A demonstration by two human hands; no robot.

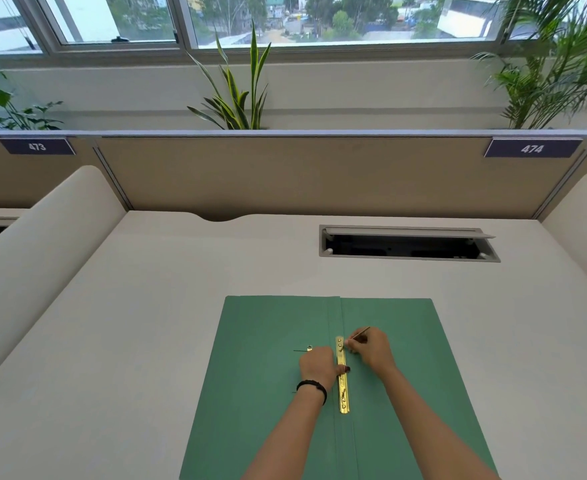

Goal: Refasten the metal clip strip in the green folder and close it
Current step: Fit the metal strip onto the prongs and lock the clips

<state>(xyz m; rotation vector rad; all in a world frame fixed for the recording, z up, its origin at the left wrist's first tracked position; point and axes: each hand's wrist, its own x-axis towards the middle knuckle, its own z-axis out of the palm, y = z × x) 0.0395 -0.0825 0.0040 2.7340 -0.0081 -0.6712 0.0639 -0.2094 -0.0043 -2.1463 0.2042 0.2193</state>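
A green folder (pixel 268 341) lies open and flat on the desk. A brass clip strip (pixel 341 382) runs along its centre fold. My left hand (pixel 318 363) presses on the strip's middle with the thumb. My right hand (pixel 371 348) pinches a thin metal prong (pixel 361 332) at the strip's far end. The prong sticks up at a slant. A small metal piece (pixel 308 348) with a thin dark line beside it lies on the left flap, just beyond my left hand.
The white desk (pixel 146 323) has an open cable slot (pixel 406 247) at the back right. A beige partition (pixel 319 174) closes the far side, with curved white dividers left and right. Plants stand behind the partition.
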